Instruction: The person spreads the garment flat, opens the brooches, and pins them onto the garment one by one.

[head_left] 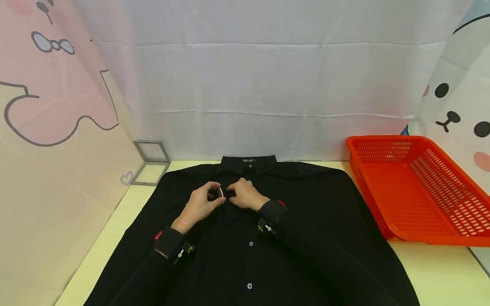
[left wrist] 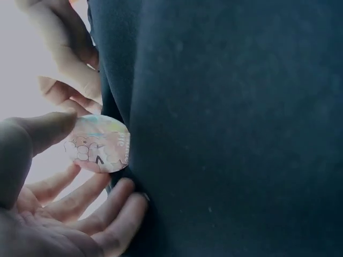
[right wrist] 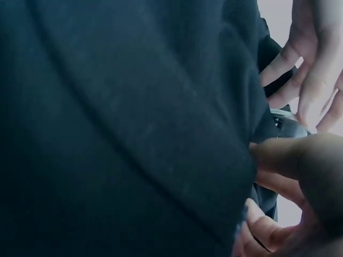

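A black button-up shirt (head_left: 306,199) lies spread front up, collar at the far side. My left hand (head_left: 199,203) pinches a round button badge (head_left: 220,192) by its edges between thumb and fingers, over the chest left of the button line. Its printed pastel face (left wrist: 99,143) shows in the left wrist view; in the right wrist view its metal back (right wrist: 289,126) is partly hidden by fingers. Just right of the badge, my right hand (head_left: 246,195) grips shirt cloth with bent fingers and thumb; its fingertips are partly hidden by the cloth in the right wrist view.
A red plastic basket (head_left: 417,191) stands on the pale table (head_left: 440,267) at the right. A grey hinged frame (head_left: 153,162) stands at the back left corner. White cloth (head_left: 245,85) hangs behind, with printed cartoon cloth on both sides.
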Motion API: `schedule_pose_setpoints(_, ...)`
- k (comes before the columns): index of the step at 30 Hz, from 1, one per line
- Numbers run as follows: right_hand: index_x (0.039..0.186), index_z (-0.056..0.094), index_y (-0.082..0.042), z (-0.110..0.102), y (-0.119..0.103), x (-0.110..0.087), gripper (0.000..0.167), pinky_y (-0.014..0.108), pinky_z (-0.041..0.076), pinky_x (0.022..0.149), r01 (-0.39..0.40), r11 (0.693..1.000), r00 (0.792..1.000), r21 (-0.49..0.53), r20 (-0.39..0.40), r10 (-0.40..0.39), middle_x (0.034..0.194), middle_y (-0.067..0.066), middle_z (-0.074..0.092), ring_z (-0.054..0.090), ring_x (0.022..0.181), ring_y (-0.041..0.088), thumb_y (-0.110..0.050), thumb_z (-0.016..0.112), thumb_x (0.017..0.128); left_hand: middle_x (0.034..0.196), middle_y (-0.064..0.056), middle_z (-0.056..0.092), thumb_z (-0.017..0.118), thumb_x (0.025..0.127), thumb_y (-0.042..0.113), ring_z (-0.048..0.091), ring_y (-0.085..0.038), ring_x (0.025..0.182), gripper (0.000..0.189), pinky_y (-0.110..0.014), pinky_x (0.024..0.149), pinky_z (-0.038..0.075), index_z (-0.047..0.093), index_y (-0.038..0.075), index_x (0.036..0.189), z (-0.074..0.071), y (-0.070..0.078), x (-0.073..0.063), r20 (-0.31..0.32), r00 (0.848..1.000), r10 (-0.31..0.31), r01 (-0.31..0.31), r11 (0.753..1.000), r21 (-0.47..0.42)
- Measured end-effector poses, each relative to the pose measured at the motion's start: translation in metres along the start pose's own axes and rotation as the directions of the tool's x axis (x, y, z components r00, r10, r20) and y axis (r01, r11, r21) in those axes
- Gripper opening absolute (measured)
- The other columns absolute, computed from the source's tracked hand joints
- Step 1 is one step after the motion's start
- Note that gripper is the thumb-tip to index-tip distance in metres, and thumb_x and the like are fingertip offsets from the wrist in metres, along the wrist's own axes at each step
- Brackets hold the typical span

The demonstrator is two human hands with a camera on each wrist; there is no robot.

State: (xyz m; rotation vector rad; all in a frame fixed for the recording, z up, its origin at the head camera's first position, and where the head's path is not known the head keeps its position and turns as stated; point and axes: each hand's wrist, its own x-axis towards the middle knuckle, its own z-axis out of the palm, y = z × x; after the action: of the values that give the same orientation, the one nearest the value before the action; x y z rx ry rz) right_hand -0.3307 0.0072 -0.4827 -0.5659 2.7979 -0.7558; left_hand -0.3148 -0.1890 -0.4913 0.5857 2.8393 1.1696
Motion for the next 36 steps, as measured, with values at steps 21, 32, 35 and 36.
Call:
schedule_pose_setpoints(21,0.163,0.033,-0.024,-0.012,0.010,0.007,0.075,0.061,0.027,0.122,-0.191,0.943,0.963,-0.271,0.135,0.233,0.171,0.012,0.020,0.022,0.156,0.036,-0.054,0.060,0.100,0.162,-0.026,0.033,0.082,0.086,0.045,0.033,-0.052,0.147,0.094,-0.079,0.111,0.027,0.039,0.001,0.156,0.001,0.003,-0.009,0.179,0.947,-0.266,0.196,0.923,0.331)
schedule_pose_setpoints(32,0.166,0.023,-0.024,-0.016,0.021,0.000,0.084,0.069,0.009,0.124,-0.192,0.958,0.959,-0.211,0.169,0.229,0.174,0.011,0.008,0.007,0.160,0.038,-0.060,0.059,0.099,0.172,-0.021,0.010,0.076,0.084,0.063,0.012,-0.049,0.156,0.112,-0.085,0.112,0.013,0.021,0.008,0.165,-0.006,0.017,-0.024,0.298,0.866,-0.402,0.256,0.867,0.428)
schedule_pose_setpoints(35,0.166,0.024,-0.020,-0.019,0.023,-0.005,0.085,0.069,0.009,0.125,-0.168,0.971,0.966,-0.170,0.170,0.197,0.173,0.016,0.009,0.007,0.160,0.040,-0.055,0.062,0.099,0.171,-0.023,0.011,0.075,0.085,0.064,0.011,-0.050,0.156,0.112,-0.083,0.114,0.008,0.022,0.005,0.164,-0.006,0.015,-0.027,0.297,0.881,-0.367,0.223,0.878,0.424)
schedule_pose_setpoints(36,0.165,0.025,-0.019,-0.020,0.023,-0.008,0.085,0.069,0.010,0.124,-0.161,0.975,0.967,-0.154,0.171,0.187,0.173,0.017,0.009,0.006,0.160,0.041,-0.053,0.064,0.099,0.170,-0.026,0.013,0.076,0.085,0.063,0.012,-0.051,0.156,0.111,-0.083,0.114,0.007,0.023,0.004,0.163,-0.005,0.014,-0.028,0.291,0.892,-0.347,0.209,0.885,0.416)
